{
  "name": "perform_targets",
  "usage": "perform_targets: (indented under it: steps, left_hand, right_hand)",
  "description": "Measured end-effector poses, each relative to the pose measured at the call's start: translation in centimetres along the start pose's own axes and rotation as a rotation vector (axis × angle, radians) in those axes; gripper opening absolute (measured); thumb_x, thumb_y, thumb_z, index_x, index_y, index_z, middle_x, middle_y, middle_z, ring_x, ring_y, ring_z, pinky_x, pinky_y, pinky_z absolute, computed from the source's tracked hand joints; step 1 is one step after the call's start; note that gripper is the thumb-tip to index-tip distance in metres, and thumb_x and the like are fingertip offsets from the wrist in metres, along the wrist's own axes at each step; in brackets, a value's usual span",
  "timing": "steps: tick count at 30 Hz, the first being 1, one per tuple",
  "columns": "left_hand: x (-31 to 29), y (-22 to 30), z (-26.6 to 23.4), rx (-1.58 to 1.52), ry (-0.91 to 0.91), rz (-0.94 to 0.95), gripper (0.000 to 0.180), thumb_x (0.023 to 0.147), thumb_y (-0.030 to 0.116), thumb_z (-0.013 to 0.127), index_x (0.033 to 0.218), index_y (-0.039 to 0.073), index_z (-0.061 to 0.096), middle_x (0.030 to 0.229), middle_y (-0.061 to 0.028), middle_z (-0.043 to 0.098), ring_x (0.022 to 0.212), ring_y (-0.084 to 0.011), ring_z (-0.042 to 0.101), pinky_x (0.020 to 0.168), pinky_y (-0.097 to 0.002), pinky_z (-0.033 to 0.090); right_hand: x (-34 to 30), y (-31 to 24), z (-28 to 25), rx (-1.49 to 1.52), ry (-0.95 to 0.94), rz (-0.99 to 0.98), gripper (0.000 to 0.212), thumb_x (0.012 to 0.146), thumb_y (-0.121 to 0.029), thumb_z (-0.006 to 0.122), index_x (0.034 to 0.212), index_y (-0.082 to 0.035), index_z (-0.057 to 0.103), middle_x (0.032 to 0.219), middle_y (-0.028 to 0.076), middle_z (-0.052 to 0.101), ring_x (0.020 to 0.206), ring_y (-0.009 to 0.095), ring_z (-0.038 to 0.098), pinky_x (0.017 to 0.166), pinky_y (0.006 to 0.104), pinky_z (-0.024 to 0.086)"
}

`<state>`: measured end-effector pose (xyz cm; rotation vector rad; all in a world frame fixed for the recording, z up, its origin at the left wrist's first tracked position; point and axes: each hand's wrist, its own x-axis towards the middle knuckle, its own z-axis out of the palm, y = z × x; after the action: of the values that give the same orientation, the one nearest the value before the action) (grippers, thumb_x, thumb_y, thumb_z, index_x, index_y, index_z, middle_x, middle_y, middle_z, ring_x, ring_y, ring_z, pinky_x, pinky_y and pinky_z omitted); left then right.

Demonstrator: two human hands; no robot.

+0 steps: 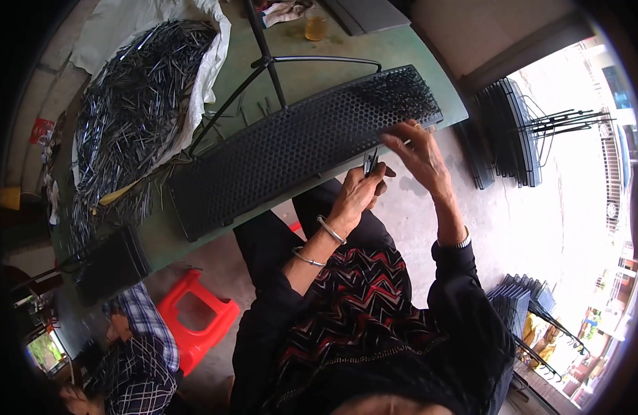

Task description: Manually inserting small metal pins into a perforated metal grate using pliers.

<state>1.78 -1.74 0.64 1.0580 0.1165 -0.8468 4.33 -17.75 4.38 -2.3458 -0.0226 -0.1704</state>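
A long black panel with honeycomb holes (284, 142) lies slanted along the table's front edge. Thin dark pins (395, 93) stand densely packed in its right end. My left hand (359, 194) is below the panel's front edge, closed around a small bunch of dark metal pins (370, 163) whose ends poke up past the thumb. Over the panel's front edge, near the packed end, my right hand (424, 158) has its fingers loosely bent and apart, their tips blurred. Nothing shows between them.
A white sack (220, 41) full of loose dark pins sits on the green table (229, 48). Behind the panel stands a black rod frame (269, 62), near a cup of yellowish liquid (316, 28). A red stool (194, 318) and a co-worker's plaid sleeve (142, 373) are lower left. Black panels (516, 135) stack right.
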Motion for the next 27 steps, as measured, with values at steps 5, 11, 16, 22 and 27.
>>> perform_targets:
  steps: [5, 11, 16, 22, 27]
  left_hand:
    - [0.5, -0.6, 0.3, 0.023, -0.007, 0.033, 0.028, 0.096, 0.032, 0.055, 0.09, 0.007, 0.064, 0.06, 0.0079, 0.042, 0.045, -0.0007, 0.026, 0.04, -0.0193, 0.018]
    - [0.7, -0.5, -0.5, -0.148, 0.045, 0.05, 0.024, 0.095, 0.026, 0.057, 0.091, 0.004, 0.064, 0.07, 0.0023, 0.051, 0.056, -0.0019, 0.036, 0.046, -0.0188, 0.026]
    - [1.6, -1.0, -1.1, -0.402, 0.124, 0.042, 0.019, 0.095, 0.02, 0.058, 0.094, 0.002, 0.062, 0.077, -0.0033, 0.057, 0.064, -0.0067, 0.045, 0.052, -0.0213, 0.034]
    - [1.1, -1.5, -1.7, -0.422, 0.083, 0.022, 0.021, 0.096, 0.02, 0.057, 0.101, 0.001, 0.06, 0.08, -0.0036, 0.056, 0.064, -0.0068, 0.045, 0.053, -0.0205, 0.033]
    - [0.1, -0.2, -0.5, -0.379, 0.12, 0.01, 0.024, 0.096, 0.024, 0.057, 0.102, 0.001, 0.059, 0.076, -0.0009, 0.054, 0.062, -0.0049, 0.04, 0.051, -0.0199, 0.03]
  right_hand:
    - [-1.7, -0.4, -0.2, 0.355, -0.175, 0.152, 0.016, 0.084, -0.013, 0.065, 0.093, 0.0, 0.063, 0.082, 0.007, 0.06, 0.073, 0.016, 0.061, 0.061, 0.0288, 0.048]
    - [0.3, 0.1, -0.4, 0.123, 0.422, 0.088, 0.008, 0.088, -0.009, 0.061, 0.091, -0.002, 0.059, 0.074, 0.008, 0.066, 0.063, 0.011, 0.059, 0.06, 0.0261, 0.047]
    - [2.3, 3.2, 0.7, -0.109, 0.56, -0.039, 0.006, 0.089, -0.009, 0.059, 0.092, -0.003, 0.058, 0.075, 0.012, 0.064, 0.064, 0.02, 0.061, 0.06, 0.0304, 0.048]
    - [2.8, 3.7, 2.1, -0.211, 0.476, -0.078, 0.008, 0.089, -0.015, 0.059, 0.092, -0.008, 0.059, 0.085, 0.011, 0.061, 0.074, 0.031, 0.061, 0.064, 0.0391, 0.047]
    - [3.5, 2.9, 1.9, -0.393, 0.476, -0.115, 0.01, 0.087, -0.019, 0.062, 0.09, -0.01, 0.06, 0.087, 0.008, 0.057, 0.076, 0.029, 0.06, 0.063, 0.0388, 0.046]
